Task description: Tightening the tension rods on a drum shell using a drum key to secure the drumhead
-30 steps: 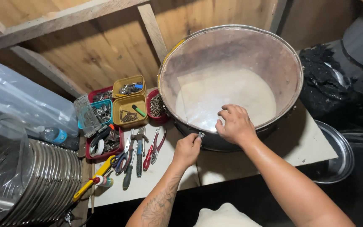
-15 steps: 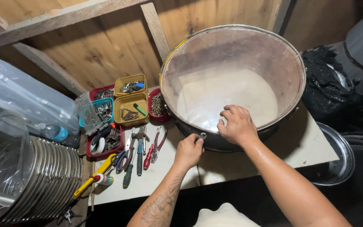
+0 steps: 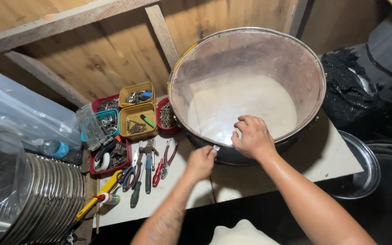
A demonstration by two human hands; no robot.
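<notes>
Head view, person at a pale workbench (image 3: 327,156) under a wooden wall. A large drum (image 3: 247,86) with a metal rim and translucent skin lies tilted at the back of the bench, skin facing up toward the camera. Right hand (image 3: 252,136) rests on the near rim, palm down, fingers curled over the hoop and touching the skin, gripping nothing else. Left hand (image 3: 199,162) is just below the rim, fingertips pinched shut on a small metal tuning key (image 3: 216,147) that meets the drum's side (key mostly hidden by the fingers).

Left of the drum: yellow trays (image 3: 136,109) with screws and bits, a red tray (image 3: 165,116) of screws, a teal tray (image 3: 101,123). In front of them lie pliers (image 3: 148,164), red-handled cutters (image 3: 165,162), scissors (image 3: 125,174) and a yellow-handled tool (image 3: 97,195). A stack of metal hoops (image 3: 46,195) stands at lower left, with a plastic bottle (image 3: 56,149) behind it. A metal pan (image 3: 361,170) sits at the bench's right edge.
</notes>
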